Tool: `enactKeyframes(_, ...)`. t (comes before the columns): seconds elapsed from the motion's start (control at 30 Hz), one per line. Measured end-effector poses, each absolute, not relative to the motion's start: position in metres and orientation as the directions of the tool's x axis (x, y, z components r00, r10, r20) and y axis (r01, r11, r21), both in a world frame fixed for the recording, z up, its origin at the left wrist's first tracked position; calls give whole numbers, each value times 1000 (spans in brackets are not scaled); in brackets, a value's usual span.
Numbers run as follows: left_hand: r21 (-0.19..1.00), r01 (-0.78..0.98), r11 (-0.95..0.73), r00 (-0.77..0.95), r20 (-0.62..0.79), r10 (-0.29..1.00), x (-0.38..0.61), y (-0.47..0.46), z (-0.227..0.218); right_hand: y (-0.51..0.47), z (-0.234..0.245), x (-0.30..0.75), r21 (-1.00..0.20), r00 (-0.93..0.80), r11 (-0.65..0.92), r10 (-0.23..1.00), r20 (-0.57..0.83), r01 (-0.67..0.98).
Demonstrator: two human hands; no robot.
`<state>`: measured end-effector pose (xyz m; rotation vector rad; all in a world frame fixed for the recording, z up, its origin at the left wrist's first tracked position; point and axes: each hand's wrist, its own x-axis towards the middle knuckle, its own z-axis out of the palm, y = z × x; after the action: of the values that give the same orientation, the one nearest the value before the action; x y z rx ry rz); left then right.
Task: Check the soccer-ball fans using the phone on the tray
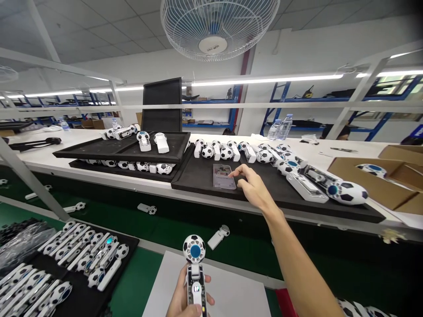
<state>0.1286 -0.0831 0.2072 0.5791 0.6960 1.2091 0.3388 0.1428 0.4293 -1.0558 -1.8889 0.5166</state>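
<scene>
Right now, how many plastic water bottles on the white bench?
4. One bottle and a second bottle stand together at the right of the bench; a third bottle behind the stacked black trays; a fourth bottle further left. Others may be hidden.

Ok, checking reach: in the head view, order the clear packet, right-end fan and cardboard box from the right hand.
Right hand:
1. Clear packet, just left, on the tray
2. Fan, right, on the tray
3. Cardboard box, farther right
</scene>
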Motion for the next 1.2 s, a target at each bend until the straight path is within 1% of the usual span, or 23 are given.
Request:
enactKeyframes(0.2, 729, -631, 265, 204, -174, 963, 128, -83, 205, 140, 431, 338, -696, -210, 532, 842, 498, 483)
enactKeyframes(0.4, 725, -628, 283, 195, -206, 959, 130, -84, 208, 139, 429, 339, -708, -219, 523, 849, 481, 475)
enactKeyframes(0.53, 750, -610, 255, 162, -197, 967, 132, -84, 211, 135, 435, 333, -690, -273, 535, 844, 461, 488)
enactKeyframes(0.73, 731, -634, 251, 151, -202, 968, 134, -83, 213, 142, 445, 318, -646, -417, 577, 814, 405, 500)
enactKeyframes(0.8, 729, -639, 246, 150, -195, 969, 134, -84, 213, 147, 443, 316, -642, -436, 570, 817, 377, 513)
enactKeyframes(0.9, 718, -651, 244, 149, -194, 970, 134, -84, 214, 153, 436, 317, -636, -440, 570, 817, 372, 520)
enactKeyframes(1.03, 725, -642, 247, 160, -188, 969, 133, -85, 215, 156, 433, 317, -601, -467, 566, 819, 332, 564)
enactKeyframes(1.1, 727, -638, 255, 175, -186, 967, 133, -85, 215, 154, 435, 316, -614, -464, 573, 814, 350, 543)
enactKeyframes(1.2, 721, -638, 271, 201, -184, 962, 132, -85, 218, 150, 437, 319, -656, -368, 586, 810, 457, 475)
